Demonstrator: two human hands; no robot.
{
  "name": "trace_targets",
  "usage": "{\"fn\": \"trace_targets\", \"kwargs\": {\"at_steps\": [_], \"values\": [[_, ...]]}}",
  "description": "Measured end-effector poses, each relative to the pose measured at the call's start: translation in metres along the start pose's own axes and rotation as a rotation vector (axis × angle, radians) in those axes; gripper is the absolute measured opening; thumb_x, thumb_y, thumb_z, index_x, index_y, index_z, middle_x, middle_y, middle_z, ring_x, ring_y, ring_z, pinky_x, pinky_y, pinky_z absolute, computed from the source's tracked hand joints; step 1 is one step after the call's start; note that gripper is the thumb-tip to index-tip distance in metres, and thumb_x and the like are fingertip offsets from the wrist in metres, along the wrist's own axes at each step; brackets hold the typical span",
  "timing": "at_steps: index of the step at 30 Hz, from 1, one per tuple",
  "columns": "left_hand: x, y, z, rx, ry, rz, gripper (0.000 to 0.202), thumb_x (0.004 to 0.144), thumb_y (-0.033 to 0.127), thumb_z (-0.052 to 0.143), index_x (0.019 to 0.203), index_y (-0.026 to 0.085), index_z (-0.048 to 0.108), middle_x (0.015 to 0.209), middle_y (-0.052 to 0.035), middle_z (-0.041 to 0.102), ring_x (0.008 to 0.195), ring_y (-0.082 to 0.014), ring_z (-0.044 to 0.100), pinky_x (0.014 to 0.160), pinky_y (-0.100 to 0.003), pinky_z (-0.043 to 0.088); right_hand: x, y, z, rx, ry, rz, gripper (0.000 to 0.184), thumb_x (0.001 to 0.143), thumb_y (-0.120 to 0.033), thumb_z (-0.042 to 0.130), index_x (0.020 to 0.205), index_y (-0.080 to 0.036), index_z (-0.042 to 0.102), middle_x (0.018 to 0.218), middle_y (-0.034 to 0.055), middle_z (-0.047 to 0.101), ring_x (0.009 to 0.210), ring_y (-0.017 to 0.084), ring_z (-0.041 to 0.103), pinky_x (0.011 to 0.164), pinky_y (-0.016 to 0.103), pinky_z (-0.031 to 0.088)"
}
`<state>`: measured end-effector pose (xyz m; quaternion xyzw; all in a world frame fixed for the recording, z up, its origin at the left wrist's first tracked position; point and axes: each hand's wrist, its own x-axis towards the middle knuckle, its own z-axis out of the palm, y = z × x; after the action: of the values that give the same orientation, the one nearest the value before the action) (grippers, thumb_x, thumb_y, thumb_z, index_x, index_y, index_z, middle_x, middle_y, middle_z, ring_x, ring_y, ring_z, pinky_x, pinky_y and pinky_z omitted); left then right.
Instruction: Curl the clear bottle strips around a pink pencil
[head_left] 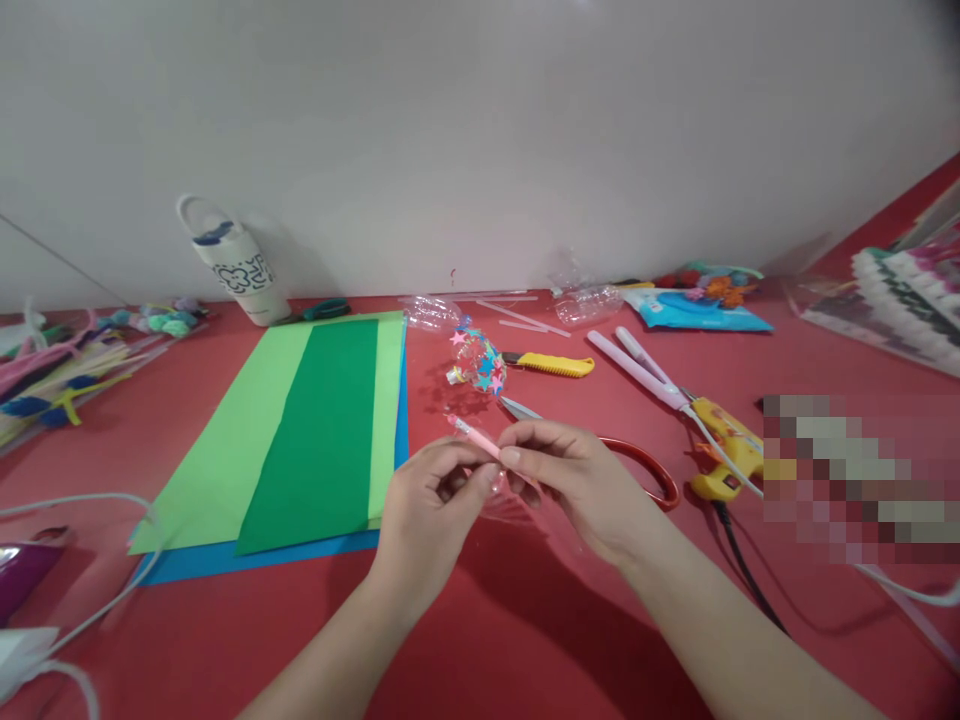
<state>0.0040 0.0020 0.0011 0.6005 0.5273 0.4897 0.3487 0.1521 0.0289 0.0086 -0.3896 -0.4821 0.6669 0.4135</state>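
Both my hands meet above the red table [525, 620], just right of the paper stack. My left hand [427, 500] is closed, its fingers pinching a thin pink stick [474, 436] and a piece of clear plastic. My right hand [577, 475] is closed too, with thumb and forefinger pinched on the same pink stick near its lower end. The stick points up and to the left. Behind the hands lies a clear plastic bottle piece covered with coloured stars [478, 362]. Red-handled scissors [645, 465] lie partly under my right hand.
Green sheets on a blue sheet [300, 440] lie at the left. A yellow utility knife [551, 364], a yellow glue gun [724, 450] with black cord, a pale hair straightener [637, 365], clear bottle parts [589, 303], a patterned cup [240, 265] and pipe cleaners [60, 370] surround the spot.
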Motion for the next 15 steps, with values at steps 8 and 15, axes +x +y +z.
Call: {"fn": "trace_targets", "kwargs": {"at_steps": [8, 15], "values": [[-0.0008, 0.0021, 0.0001, 0.016, 0.032, 0.004, 0.010, 0.075, 0.016, 0.061, 0.066, 0.018, 0.064, 0.064, 0.0029, 0.062, 0.053, -0.0076, 0.049, 0.051, -0.018, 0.040, 0.0016, 0.0057, -0.0005, 0.046, -0.006, 0.006, 0.012, 0.075, -0.028, 0.069, 0.070, -0.018, 0.065, 0.059, -0.0012, 0.059, 0.055, 0.010, 0.051, 0.051, 0.022, 0.037], [-0.0006, 0.0030, 0.0007, 0.026, 0.073, -0.053, 0.009, 0.072, 0.018, 0.062, 0.063, 0.017, 0.063, 0.059, 0.0030, 0.059, 0.049, -0.0071, 0.045, 0.047, -0.018, 0.038, -0.0013, 0.0020, 0.0031, -0.091, 0.050, -0.049, 0.012, 0.076, -0.027, 0.066, 0.071, -0.017, 0.066, 0.060, -0.0018, 0.057, 0.052, 0.009, 0.049, 0.052, 0.023, 0.041]]}}
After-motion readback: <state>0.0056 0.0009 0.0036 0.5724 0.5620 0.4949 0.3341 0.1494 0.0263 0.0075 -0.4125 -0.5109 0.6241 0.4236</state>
